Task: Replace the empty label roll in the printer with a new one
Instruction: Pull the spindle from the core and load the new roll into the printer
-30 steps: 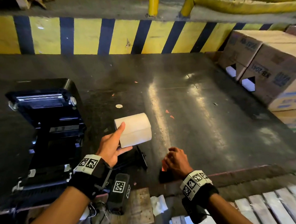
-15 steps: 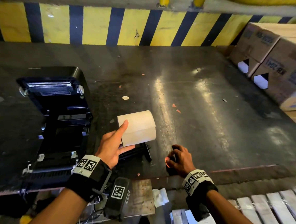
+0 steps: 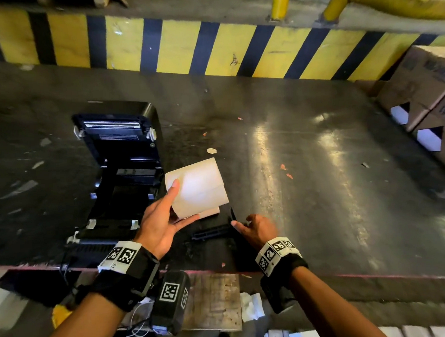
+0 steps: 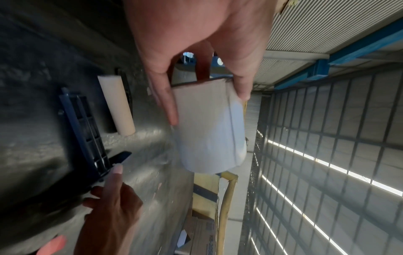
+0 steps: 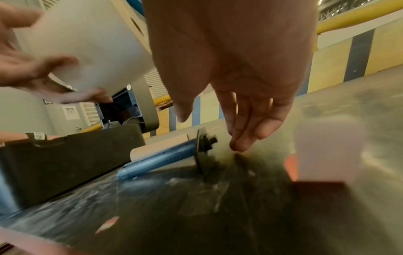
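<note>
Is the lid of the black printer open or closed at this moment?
Open. The black label printer's lid is tilted back, exposing the print head strip under it, and its roll bay looks empty in the head view.

The left hand [image 3: 159, 224] is raised palm-up, thumb and fingers spread round the ends of the new label roll [image 3: 198, 186], gripping it. Just to its right and lower, the right hand [image 3: 258, 229] reaches forward, palm down, fingers [image 5: 244, 136] straight and relaxed, holding nothing. Both forearms are bare, with banded wrists.
</note>
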